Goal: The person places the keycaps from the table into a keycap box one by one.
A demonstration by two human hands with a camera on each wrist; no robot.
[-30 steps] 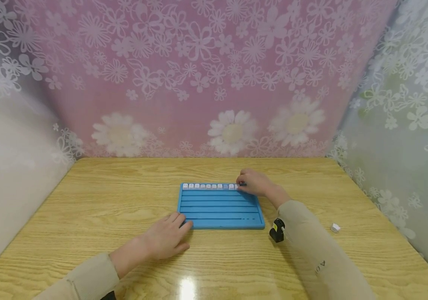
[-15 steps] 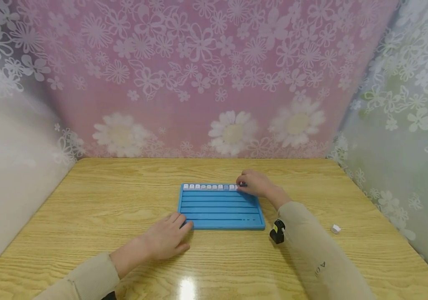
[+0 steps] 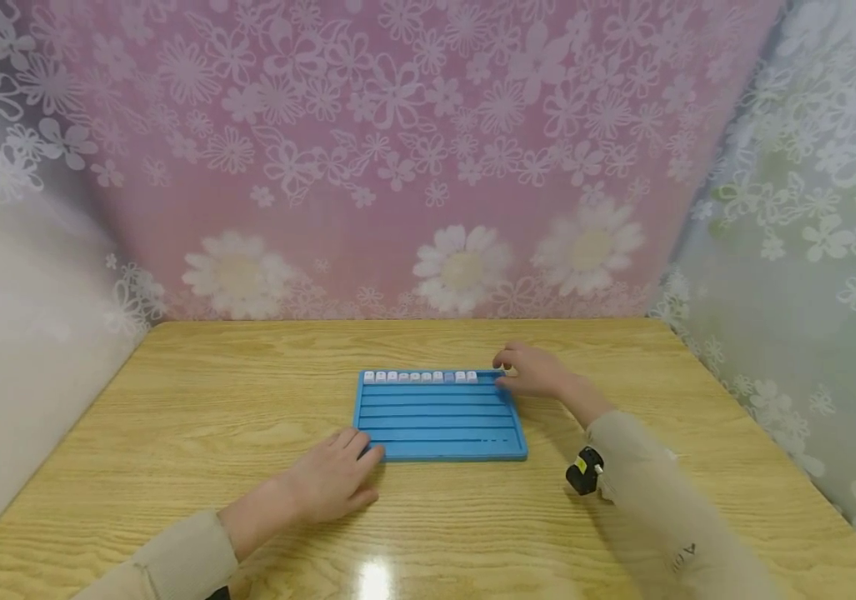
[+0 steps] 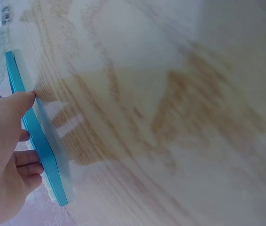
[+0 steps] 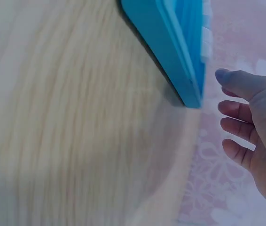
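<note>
A dark mark on the near right sleeve is too small to read; the left hand lies flat on the wooden table, fingers relaxed, thumb touching the near left corner of the blue tray; the right hand hovers with fingers loosely spread, holding nothing, just beside the tray's far right corner; a row of small white keycaps fills the tray's far groove, left of that hand.

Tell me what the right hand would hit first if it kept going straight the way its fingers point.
Likely the last white keycap in the row along the blue tray's far edge; the right hand points left along it, fingers relaxed, holding nothing. Depth is unclear.
</note>
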